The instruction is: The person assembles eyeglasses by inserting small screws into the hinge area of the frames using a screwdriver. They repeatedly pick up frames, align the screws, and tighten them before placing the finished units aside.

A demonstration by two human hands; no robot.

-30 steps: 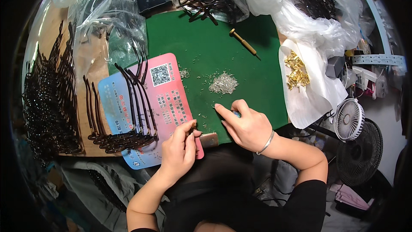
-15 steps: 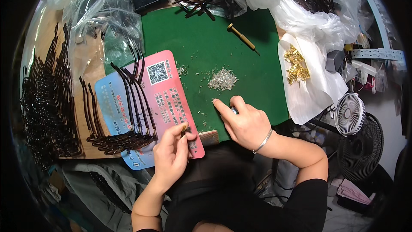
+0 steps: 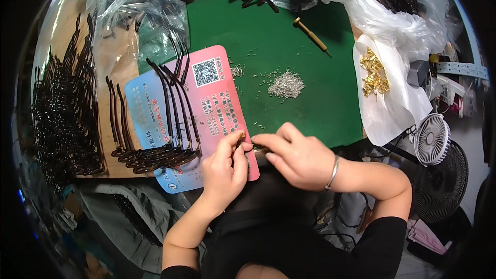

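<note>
My left hand (image 3: 226, 168) is closed, pinching a small gold-brown piece (image 3: 241, 138) between thumb and fingertips above the pink edge of a card (image 3: 235, 106). Close by, my right hand (image 3: 302, 157) reaches in with its index fingertip almost at the left fingertips; its other fingers are curled, and what they hold is hidden or too small to make out. Dark glossy eyeglass frames (image 3: 165, 157) with long thin temples lie stacked on the card's left part. A pile of tiny silver screws (image 3: 287, 84) lies on the green mat (image 3: 320, 113), beyond my right hand.
A brass-coloured screwdriver (image 3: 313, 37) rests at the mat's far right. Gold metal pieces (image 3: 374, 75) lie on white paper (image 3: 398, 108). More dark frames (image 3: 67, 119) are heaped at the left. Clear plastic bags (image 3: 139, 10) line the back, and fans (image 3: 433, 139) stand at right.
My right hand has moved from beside the screw pile toward my left fingertips. The whole view has shifted slightly; my left hand keeps its pinch.
</note>
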